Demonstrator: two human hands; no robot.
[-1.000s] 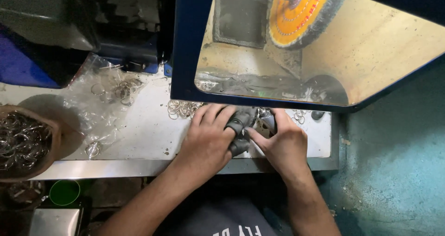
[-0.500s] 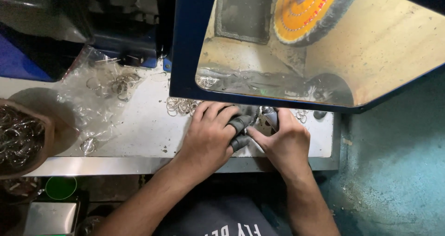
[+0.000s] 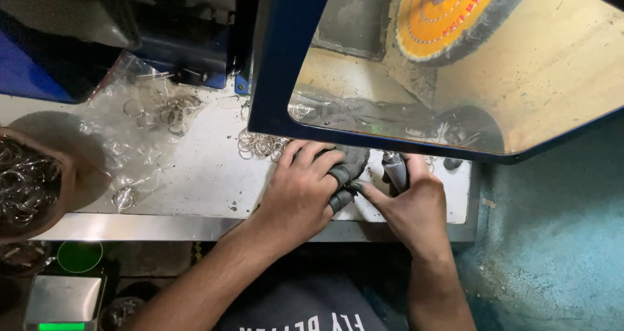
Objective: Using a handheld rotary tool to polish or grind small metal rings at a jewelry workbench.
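Note:
My left hand [image 3: 296, 191] lies palm down on the white bench top [image 3: 195, 175], its fingers slightly apart. Its thumb and forefinger wear dark grey finger covers [image 3: 342, 178]. My right hand [image 3: 413, 207] is right beside it, and its thumb tip touches those covers. A short grey metal piece [image 3: 394, 168] stands gripped in my right fingers. Just beyond both hands, an orange buffing wheel [image 3: 448, 12] sits behind a clear, blue-framed shield [image 3: 276, 64].
Loose metal rings [image 3: 260, 145] lie beyond my left hand, and more rest on a clear plastic bag [image 3: 153, 116]. At the left edge is a brown bowl [image 3: 65, 181] of rings. Below the bench are a green cup [image 3: 78, 256] and a small scale [image 3: 62, 302].
Both hands stay together at the same spot on the bench. The grey metal piece in my right hand now stands more upright. The view has shifted slightly.

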